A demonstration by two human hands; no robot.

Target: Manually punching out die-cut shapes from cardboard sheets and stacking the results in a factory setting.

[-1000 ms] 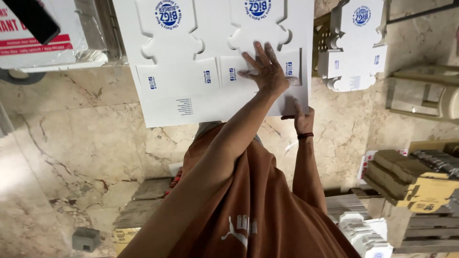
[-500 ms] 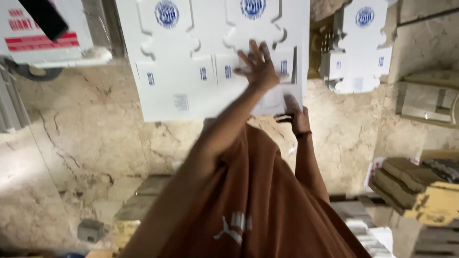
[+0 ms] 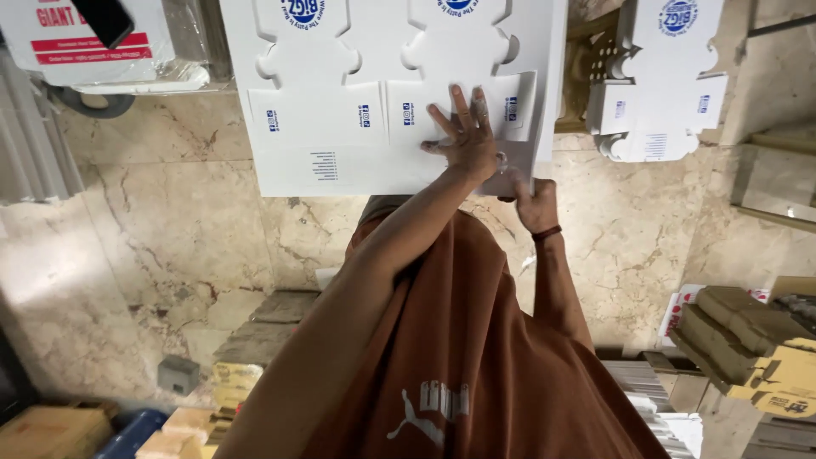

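Note:
A flat white die-cut cardboard box blank [image 3: 340, 127] with round blue prints lies on the marble floor [image 3: 170, 246]. My left hand [image 3: 463, 136] lies flat on its near right part, fingers spread, pressing down on it. My right hand [image 3: 534, 202], with a dark band on the wrist, grips the blank's near right corner from the edge. My brown shirt [image 3: 459, 340] fills the lower middle of the view.
More white box blanks [image 3: 663, 76] are stacked at the upper right. A white carton with red print [image 3: 93, 38] stands at the upper left. Brown and yellow cardboard packs [image 3: 748, 340] lie at the right, and more packs [image 3: 204, 399] at the lower left.
My left hand stays pressed on the blank and has slid a little toward its right edge. My right hand keeps hold of the corner. The view has shifted slightly.

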